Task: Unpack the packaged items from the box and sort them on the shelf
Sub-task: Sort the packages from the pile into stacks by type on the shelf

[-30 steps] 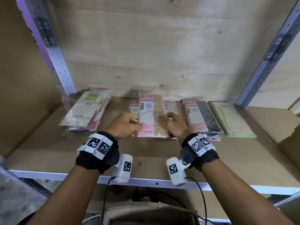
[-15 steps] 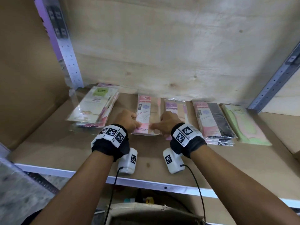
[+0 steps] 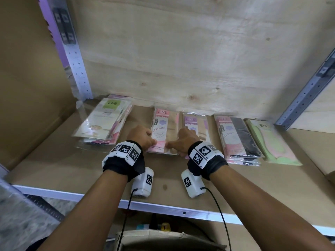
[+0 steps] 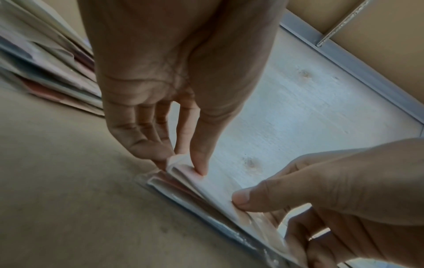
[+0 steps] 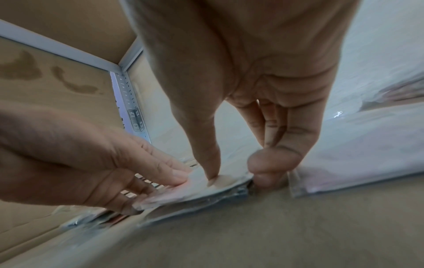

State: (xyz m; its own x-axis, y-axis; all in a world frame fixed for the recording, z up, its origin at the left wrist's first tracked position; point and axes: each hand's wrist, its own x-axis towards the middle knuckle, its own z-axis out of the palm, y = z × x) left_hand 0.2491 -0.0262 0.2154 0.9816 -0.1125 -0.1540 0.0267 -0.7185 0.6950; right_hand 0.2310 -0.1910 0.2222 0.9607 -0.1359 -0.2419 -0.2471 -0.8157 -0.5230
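A pink-label ENE packet [image 3: 164, 127] lies on a small stack of like packets in the middle of the shelf [image 3: 63, 169]. Both hands are at its near end. My left hand [image 3: 152, 141] pinches the near left corner, thumb on top and fingers under it, which shows closely in the left wrist view [image 4: 185, 163]. My right hand [image 3: 172, 144] grips the near right corner, its thumb pressing on the top and its fingers curled at the stack's side [image 5: 236, 175]. The packet stack [image 5: 195, 192] is wrapped in clear plastic.
Other piles lie along the back: a green-label stack [image 3: 107, 122] at left, a purple-label packet [image 3: 194, 125], a pink-and-black stack [image 3: 235, 138], a green packet [image 3: 270, 142]. Metal posts [image 3: 78, 66] flank the bay. An open box [image 3: 163, 238] sits below the shelf's white front edge [image 3: 163, 209].
The pink packet has moved left, off the purple-label packet, and now lies flat beside it. Both hands have stayed on its near end.
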